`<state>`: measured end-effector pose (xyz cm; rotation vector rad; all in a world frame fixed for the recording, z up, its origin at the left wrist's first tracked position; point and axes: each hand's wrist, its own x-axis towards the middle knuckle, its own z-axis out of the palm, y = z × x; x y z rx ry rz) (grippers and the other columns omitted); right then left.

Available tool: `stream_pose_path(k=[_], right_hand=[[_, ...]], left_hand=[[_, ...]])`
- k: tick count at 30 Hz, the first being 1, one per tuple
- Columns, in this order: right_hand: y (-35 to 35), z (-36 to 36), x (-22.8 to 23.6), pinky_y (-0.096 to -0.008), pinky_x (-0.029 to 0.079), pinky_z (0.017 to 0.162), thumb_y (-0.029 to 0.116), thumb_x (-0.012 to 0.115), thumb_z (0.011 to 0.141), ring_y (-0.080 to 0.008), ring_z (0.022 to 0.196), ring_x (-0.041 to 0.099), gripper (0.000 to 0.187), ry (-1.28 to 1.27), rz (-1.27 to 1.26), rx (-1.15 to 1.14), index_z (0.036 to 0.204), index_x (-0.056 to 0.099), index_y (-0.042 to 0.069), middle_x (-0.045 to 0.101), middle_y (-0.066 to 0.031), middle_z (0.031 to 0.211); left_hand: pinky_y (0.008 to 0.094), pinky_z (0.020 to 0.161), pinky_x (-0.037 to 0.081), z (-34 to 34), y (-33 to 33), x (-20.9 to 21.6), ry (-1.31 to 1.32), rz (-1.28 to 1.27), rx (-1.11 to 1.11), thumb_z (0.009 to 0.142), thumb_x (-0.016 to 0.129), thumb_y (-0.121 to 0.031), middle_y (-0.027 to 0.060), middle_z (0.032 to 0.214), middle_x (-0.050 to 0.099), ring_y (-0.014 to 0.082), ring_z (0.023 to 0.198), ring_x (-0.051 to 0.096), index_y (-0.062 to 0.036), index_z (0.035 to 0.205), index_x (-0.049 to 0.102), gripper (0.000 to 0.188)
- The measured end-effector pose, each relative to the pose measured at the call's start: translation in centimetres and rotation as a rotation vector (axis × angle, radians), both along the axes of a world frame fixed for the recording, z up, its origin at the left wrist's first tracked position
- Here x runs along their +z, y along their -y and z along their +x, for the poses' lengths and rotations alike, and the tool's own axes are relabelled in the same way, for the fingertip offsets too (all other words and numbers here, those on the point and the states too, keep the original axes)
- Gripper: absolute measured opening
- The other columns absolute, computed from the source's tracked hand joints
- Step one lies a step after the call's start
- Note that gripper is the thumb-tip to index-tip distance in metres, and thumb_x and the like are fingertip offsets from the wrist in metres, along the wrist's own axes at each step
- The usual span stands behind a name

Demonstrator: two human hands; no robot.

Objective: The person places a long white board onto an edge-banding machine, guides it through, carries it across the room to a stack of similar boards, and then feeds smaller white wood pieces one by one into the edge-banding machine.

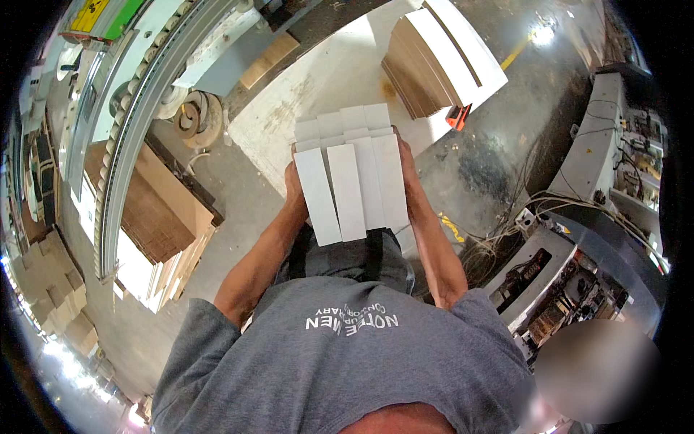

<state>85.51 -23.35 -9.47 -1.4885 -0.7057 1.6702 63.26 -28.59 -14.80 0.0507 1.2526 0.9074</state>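
A bundle of narrow white boards [348, 192] is held in front of my body, its strips lying side by side in layers with uneven ends. My left hand [293, 179] presses against the bundle's left side. Against the right side, my right hand [405, 153] grips it, so the boards are clamped between both hands. Most of the fingers are hidden by the boards. Beneath and beyond the bundle lies a large pale sheet [278, 108]. On its far right part stands a stack of brown-edged panels with white tops [419, 72]. An orange and black object [457, 117] lies beside that stack.
A long roller conveyor rail [119, 152] curves along the left. Under it are stacked brown and white panels [163, 210]. A coiled ring-shaped roll [199, 117] lies on the floor. To the right stand machines [542, 267] with loose cables [491, 242] trailing near them.
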Motion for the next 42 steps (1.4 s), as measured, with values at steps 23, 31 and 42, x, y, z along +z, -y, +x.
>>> stream_pose_path(k=[23,31,42], right_hand=[[-1.2,0.3,1.0,-0.0367,0.05,0.062,0.049,0.03,0.104,-0.0192,0.067,0.061,0.058,0.179,0.147,0.218,0.101,0.061,0.0,0.066,-0.0113,0.079],[-1.2,1.4,0.2,-0.0334,0.05,0.071,0.052,0.033,0.102,-0.0181,0.081,0.062,0.06,0.147,0.034,0.218,0.112,0.065,0.002,0.068,-0.0091,0.093],[5.4,2.7,-2.6,-0.0413,0.033,0.113,0.046,0.032,0.104,-0.0291,0.132,0.046,0.063,-0.38,0.044,-0.253,0.147,0.037,0.0,0.045,-0.0171,0.146]], left_hand=[[0.0493,0.063,0.049,-3.0,-2.9,4.7,-1.309,0.358,-0.706,0.091,0.057,-0.026,0.0284,0.074,0.063,0.0426,0.071,0.064,0.007,0.073,0.062,0.038],[0.0451,0.062,0.049,-2.2,-1.1,4.6,-1.035,0.194,-0.557,0.1,0.046,-0.031,0.0267,0.066,0.063,0.038,0.06,0.062,0.0102,0.078,0.064,0.051],[0.0277,0.062,0.047,1.3,2.9,7.6,-0.466,0.193,-0.026,0.102,0.047,-0.029,0.0044,0.081,0.065,0.0104,0.071,0.056,0.0064,0.094,0.063,0.039]])
